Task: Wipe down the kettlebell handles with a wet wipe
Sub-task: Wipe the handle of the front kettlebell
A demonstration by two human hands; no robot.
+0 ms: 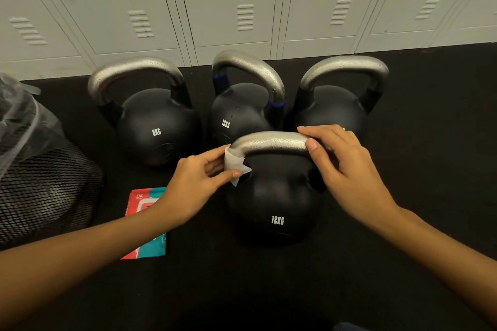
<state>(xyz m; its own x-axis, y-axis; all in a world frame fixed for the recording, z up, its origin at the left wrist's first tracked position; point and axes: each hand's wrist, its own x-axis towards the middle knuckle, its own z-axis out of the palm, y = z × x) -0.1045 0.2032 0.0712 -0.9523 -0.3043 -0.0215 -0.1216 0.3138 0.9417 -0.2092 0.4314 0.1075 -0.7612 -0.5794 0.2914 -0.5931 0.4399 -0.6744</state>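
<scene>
Where the black floor meets the wall at twelve o'clock, a row of grey lockers runs off both sides, top cut away, so their count cannot be told. One mesh bin with a clear liner sits at nine o'clock, partly out of view. Four black kettlebells stand on the floor: an 8KG kettlebell at eleven o'clock, a 12KG rear kettlebell at twelve, a third kettlebell at one whose marking is hidden, and the near 12KG kettlebell at centre. The right hand curls over its steel handle. The left hand pinches one white wet wipe against the handle's left end, fingers clamped on it. One red-and-teal wipe packet lies at eight o'clock, half hidden by the left forearm.
</scene>
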